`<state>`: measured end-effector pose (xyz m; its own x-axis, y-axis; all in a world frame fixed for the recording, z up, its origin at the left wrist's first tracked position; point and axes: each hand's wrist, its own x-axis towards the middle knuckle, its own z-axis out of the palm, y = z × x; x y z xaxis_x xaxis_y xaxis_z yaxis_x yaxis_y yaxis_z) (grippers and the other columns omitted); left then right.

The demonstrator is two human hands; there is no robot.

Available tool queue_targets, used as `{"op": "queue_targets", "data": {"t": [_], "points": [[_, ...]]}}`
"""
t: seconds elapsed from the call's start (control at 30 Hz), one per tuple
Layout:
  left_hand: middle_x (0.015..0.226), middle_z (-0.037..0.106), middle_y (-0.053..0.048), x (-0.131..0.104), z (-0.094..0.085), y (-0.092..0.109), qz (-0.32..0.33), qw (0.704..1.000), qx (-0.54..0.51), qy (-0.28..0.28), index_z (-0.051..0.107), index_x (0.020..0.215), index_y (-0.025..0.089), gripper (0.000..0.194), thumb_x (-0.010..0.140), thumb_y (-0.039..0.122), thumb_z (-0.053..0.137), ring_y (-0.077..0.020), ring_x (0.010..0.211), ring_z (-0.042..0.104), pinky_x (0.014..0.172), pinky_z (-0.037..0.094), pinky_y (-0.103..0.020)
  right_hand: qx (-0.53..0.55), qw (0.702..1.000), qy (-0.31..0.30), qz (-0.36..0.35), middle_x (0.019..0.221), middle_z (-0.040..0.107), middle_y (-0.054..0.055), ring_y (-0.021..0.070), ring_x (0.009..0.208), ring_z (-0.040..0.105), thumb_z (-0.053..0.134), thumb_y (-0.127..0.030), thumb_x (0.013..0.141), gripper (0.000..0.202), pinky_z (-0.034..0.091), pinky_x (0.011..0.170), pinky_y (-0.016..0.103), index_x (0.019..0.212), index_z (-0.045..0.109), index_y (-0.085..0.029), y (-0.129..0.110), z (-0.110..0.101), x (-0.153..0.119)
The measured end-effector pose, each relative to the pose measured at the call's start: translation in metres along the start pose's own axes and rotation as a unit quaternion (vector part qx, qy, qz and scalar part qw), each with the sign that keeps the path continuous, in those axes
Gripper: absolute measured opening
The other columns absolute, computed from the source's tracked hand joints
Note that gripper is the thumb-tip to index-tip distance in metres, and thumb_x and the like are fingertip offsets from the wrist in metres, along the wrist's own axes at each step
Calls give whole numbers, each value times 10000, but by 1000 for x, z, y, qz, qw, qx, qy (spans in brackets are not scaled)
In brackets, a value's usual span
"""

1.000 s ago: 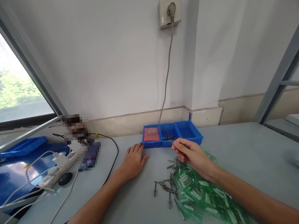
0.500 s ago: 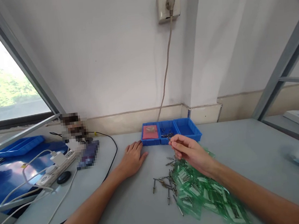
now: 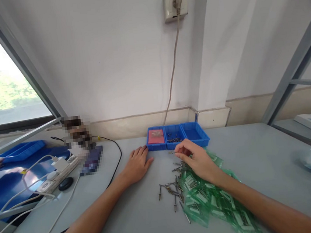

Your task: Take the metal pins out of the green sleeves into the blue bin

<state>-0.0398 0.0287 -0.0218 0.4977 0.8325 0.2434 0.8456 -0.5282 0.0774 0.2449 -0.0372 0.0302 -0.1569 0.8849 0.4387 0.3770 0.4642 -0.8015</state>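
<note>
Right hand [image 3: 199, 161] pinching rivet [image 3: 170, 152] between thumb and fingers, just this side of middle blue bin [image 3: 171, 146]. Left hand [image 3: 135, 166] open, palm down on bench [image 3: 137, 211], fingertips right by left blue bin [image 3: 157, 147]; can't tell if touching. Middle bin holds more rivets, left one red square [image 3: 156, 139]. Loose rivets [image 3: 169, 190] on bench beside green plastic bags [image 3: 205, 196].
</note>
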Motion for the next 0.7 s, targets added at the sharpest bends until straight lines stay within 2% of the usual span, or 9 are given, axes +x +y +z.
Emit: {"op": "queue_targets", "data": {"t": [0.17,0.33,0.47,0.7], "points": [[1620,470,-171,0,2,-2,2,1000,-4,5,477,1546,155,640,1107,564,254,-341,1498,422,1230,325,-557,100,988,29,117,792,641,7,184,647,533,707,-542,905,288,430,621,317,941,706,-256,9,-3,7],[1618,474,-164,-1,0,-2,3,1000,2,-2,480,1539,151,626,1111,553,263,-336,1498,419,1233,323,-535,181,966,69,168,885,694,37,156,632,534,775,-556,839,348,432,597,307,940,726,-228,20,-6,10],[1618,472,-173,-1,-1,0,1,1000,7,-7,477,1539,135,629,1112,546,268,-336,1498,421,1234,320,-534,209,957,87,182,870,719,47,151,625,533,800,-562,814,392,443,590,301,985,701,-223,27,-6,12],[1634,453,-174,-1,0,-1,4,1000,11,-12,465,1551,132,641,1114,550,254,-343,1512,407,1235,318,-536,210,958,111,161,908,755,67,145,606,543,808,-579,801,423,431,556,291,953,631,-226,32,-7,16]]}}
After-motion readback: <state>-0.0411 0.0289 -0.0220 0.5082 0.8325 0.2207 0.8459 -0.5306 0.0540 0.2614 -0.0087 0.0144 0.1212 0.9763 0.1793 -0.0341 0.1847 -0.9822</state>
